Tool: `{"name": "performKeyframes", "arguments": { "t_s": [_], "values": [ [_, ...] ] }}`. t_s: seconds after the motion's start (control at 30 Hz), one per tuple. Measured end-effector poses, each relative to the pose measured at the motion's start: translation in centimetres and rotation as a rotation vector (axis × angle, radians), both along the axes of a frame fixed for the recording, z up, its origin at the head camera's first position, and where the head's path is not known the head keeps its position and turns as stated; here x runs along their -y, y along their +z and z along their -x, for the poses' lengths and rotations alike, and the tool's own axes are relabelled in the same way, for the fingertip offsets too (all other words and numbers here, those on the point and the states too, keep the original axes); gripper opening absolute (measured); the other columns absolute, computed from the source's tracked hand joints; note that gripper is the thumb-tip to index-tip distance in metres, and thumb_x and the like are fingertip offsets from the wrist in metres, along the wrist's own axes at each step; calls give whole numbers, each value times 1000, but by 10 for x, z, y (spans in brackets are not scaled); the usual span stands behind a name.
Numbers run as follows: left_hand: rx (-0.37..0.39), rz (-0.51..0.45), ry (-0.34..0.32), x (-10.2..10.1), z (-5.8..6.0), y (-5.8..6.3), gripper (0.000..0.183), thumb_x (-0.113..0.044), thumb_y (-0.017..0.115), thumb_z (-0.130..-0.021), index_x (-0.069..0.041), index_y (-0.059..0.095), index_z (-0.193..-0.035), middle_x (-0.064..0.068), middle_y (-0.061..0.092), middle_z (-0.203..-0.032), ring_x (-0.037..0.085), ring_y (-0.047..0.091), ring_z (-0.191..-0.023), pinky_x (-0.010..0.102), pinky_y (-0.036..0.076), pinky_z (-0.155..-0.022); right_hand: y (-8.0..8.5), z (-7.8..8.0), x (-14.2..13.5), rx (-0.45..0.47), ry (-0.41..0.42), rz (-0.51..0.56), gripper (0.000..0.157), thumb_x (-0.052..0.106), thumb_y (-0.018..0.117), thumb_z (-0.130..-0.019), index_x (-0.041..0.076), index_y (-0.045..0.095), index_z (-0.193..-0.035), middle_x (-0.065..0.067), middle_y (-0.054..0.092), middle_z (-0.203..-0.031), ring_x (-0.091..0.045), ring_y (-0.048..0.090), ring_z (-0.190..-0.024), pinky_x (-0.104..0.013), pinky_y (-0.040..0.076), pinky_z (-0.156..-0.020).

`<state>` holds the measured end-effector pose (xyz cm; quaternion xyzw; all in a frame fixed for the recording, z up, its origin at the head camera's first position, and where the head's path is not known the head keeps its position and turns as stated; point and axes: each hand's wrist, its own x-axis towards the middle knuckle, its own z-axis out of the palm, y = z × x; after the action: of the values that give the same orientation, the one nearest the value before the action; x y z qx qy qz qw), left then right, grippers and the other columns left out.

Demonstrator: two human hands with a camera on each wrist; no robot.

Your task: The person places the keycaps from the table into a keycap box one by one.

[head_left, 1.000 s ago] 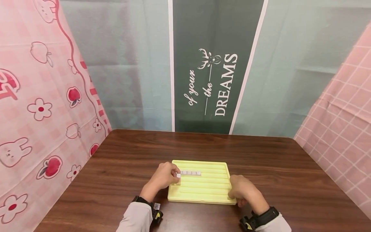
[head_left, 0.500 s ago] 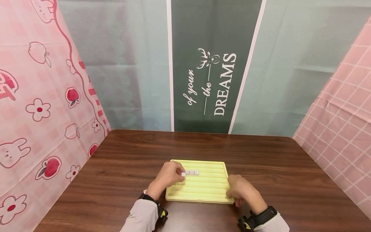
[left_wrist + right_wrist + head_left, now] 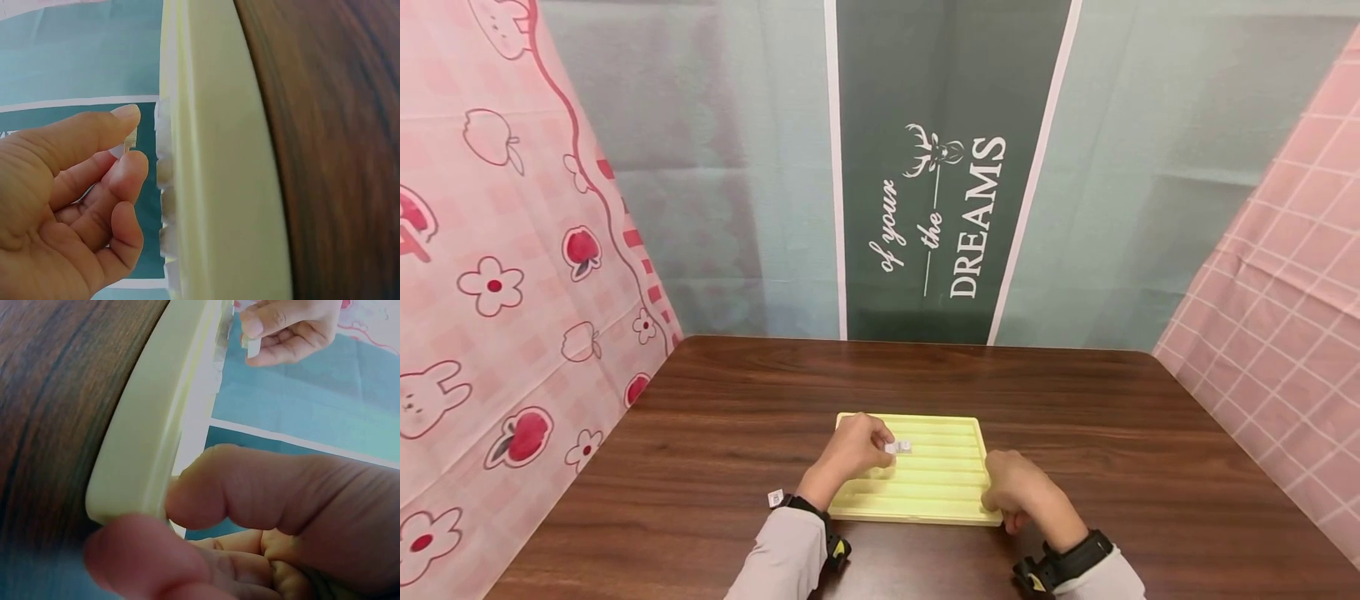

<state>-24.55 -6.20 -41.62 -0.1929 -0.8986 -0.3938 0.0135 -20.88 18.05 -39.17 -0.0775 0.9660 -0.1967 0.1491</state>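
My left hand (image 3: 856, 446) pinches a small white keycap (image 3: 130, 139) between thumb and fingertips, over the yellow ridged tray (image 3: 925, 502). In the head view it overlaps the row, where another white keycap (image 3: 905, 447) shows at the right end. The left wrist view shows several white keycaps (image 3: 165, 172) lined up along the tray, beside the fingertips. My right hand (image 3: 1024, 492) grips the tray's near right corner, with thumb (image 3: 200, 494) on the rim and a finger curled around the outer wall.
The tray lies on a dark brown wooden table (image 3: 1075, 400). A small white tag (image 3: 775, 498) shows next to the left black wristband (image 3: 812, 506). A grey-green curtain (image 3: 760, 208) hangs behind the table, with pink cloths on both sides.
My left hand has moved right along the row with the keycap, covering more of the row in the head view. My right hand keeps its grip on the tray's corner.
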Motion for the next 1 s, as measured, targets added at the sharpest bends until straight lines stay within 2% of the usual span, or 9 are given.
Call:
{"name": "performKeyframes", "arguments": {
  "t_s": [0.37, 0.6, 1.0],
  "values": [
    [14, -20, 15, -17, 4, 0, 15, -5, 78, -71, -6, 69, -82, -6, 56, -67, 9, 52, -62, 25, 46, -56, 2, -2, 2, -3, 6, -16, 13, -8, 54, -65, 2, 47, -66, -6, 49, -37, -14, 50, -29, -25, 44, -30],
    [-35, 33, 19, -23, 8, 3, 14, -6, 75, -70, -7, 70, -84, -3, 60, -72, 13, 55, -67, 27, 47, -58, 3, -1, 4, 21, 4, -26, 13, -8, 56, -67, 2, 48, -67, -6, 50, -38, -14, 51, -30, -24, 43, -30],
    [-15, 116, 29, -37, 17, 5, 15, -12, 78, -70, -11, 69, -82, -2, 56, -77, 16, 54, -74, 28, 45, -61, 2, -1, 2, -5, 5, -17, 13, -8, 54, -64, 3, 47, -62, -6, 49, -36, -15, 50, -29, -26, 43, -30]
  ]
}}
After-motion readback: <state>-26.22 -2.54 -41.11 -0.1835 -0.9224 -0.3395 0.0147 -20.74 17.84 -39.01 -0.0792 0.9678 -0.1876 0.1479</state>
